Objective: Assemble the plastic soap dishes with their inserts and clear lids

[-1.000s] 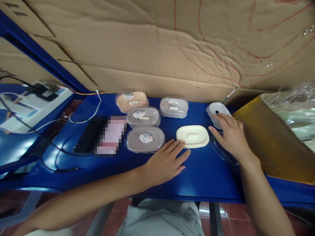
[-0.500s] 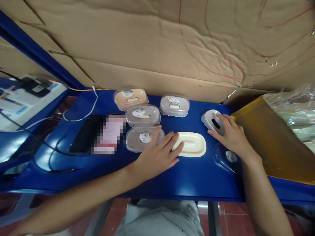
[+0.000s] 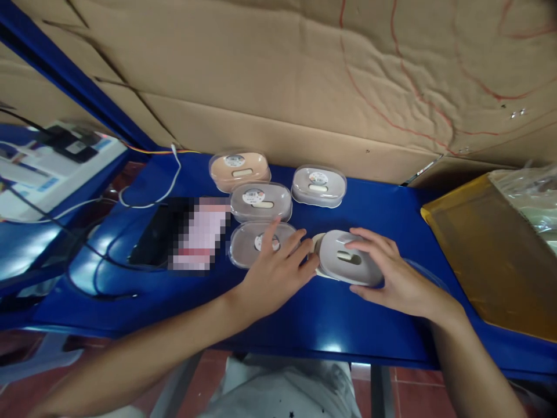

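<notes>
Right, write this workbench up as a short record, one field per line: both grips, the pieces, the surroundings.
Left grip: open and spread, at the left edge of the cream tray; contact unclear
Right grip: holding the gray slotted shell
Shell position: over the cream tray, hiding most of it
Packed pieces: one peach box, three gray boxes, all clear-lidded and labelled
Left side: pixelated screen, white power strip
Right side: brown carton
Surface: blue table
</notes>
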`<act>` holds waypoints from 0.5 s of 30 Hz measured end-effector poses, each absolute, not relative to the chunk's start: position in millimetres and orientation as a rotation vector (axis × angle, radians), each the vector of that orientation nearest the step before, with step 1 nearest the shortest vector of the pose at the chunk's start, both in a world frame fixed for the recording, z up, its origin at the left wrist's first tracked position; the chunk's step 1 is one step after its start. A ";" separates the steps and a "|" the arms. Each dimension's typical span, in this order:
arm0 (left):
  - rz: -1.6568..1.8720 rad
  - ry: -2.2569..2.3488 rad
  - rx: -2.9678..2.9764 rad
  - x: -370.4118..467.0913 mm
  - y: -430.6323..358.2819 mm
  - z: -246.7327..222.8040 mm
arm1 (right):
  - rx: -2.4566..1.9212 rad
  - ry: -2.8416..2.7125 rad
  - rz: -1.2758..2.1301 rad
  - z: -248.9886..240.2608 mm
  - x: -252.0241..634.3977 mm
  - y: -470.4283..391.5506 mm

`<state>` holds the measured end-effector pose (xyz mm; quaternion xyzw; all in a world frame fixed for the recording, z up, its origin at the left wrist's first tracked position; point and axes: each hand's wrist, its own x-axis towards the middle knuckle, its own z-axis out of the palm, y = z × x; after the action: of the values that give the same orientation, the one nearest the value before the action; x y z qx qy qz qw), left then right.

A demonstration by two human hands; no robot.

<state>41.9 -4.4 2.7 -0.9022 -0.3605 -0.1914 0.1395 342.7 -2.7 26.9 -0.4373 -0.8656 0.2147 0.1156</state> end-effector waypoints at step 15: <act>-0.529 -1.085 -2.674 37.6 -6.7 4.4 | -1.141 -2.575 0.571 16.0 326.1 1.0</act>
<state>37.6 -6.7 4.4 -0.9065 -0.3679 -0.1795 0.1035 326.1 1.0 16.0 -0.3935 -0.8880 0.1968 0.1337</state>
